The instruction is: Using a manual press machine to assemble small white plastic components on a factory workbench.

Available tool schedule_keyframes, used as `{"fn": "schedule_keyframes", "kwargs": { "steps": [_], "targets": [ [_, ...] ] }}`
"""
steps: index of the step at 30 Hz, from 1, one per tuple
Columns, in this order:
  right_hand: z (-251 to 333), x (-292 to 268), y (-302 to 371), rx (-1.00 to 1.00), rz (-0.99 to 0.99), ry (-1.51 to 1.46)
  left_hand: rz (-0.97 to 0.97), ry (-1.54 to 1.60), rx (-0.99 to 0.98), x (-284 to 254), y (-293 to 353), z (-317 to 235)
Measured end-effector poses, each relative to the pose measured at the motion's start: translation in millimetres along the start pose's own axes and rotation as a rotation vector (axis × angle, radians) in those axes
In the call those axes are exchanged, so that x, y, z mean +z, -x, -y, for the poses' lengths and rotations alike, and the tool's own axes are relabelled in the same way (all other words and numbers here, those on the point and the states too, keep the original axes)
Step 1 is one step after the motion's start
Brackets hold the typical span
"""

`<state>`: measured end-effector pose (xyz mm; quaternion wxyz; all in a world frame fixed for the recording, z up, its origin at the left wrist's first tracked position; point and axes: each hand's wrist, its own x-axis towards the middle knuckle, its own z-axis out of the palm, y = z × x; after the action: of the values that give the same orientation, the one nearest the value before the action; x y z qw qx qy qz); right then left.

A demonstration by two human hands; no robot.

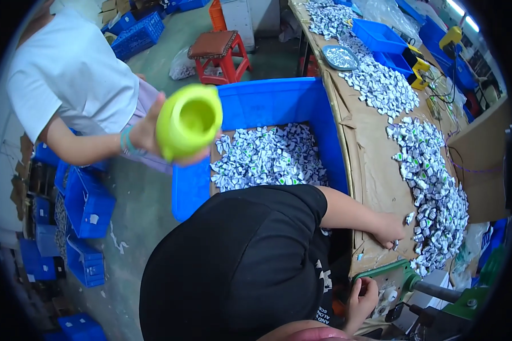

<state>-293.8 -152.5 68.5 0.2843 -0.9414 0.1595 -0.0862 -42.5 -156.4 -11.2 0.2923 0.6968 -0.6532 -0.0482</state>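
Note:
My left hand [389,228] reaches across the brown paper-covered bench top [375,170], its fingers pressed together at the surface over a small white-and-purple piece [396,245]. Beside it lies a heap of such small pieces [438,210], some with green marks. Close to my body, by a green machine [387,284], my right hand [365,298] has its fingers curled and the thumb up; what it holds, if anything, cannot be made out. My black-sleeved shoulder [233,256] fills the lower middle.
A large blue bin [267,105] stands against the bench with many more pieces [267,156]. Over its left edge, a co-worker's hand [148,133] holds a yellow-green tub [189,122], blurred. Blue crates [88,199] line the left floor; a red stool [219,54] stands behind.

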Motion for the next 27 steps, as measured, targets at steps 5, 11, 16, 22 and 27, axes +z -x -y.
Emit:
{"fn": "schedule_keyframes", "kwargs": {
  "steps": [5, 11, 16, 22, 27],
  "targets": [
    [5, -11, -1, 0.036, 0.071, 0.073, -0.008, 0.015, 0.020, 4, -1, -3],
    [-8, -12, 3, 0.064, 0.120, 0.197, -0.023, 0.053, -0.001, 7, 0, -12],
    [-6, -12, 0, 0.114, 0.188, 0.113, -0.017, 0.062, 0.040, 9, -1, -10],
    [-9, -10, -7, 0.128, 0.227, 0.160, -0.208, 0.047, 0.173, 21, -1, 2],
    [-18, -7, -7, 0.132, 0.207, 0.132, -0.271, 0.042, 0.237, 23, -4, 3]
  ]
}}
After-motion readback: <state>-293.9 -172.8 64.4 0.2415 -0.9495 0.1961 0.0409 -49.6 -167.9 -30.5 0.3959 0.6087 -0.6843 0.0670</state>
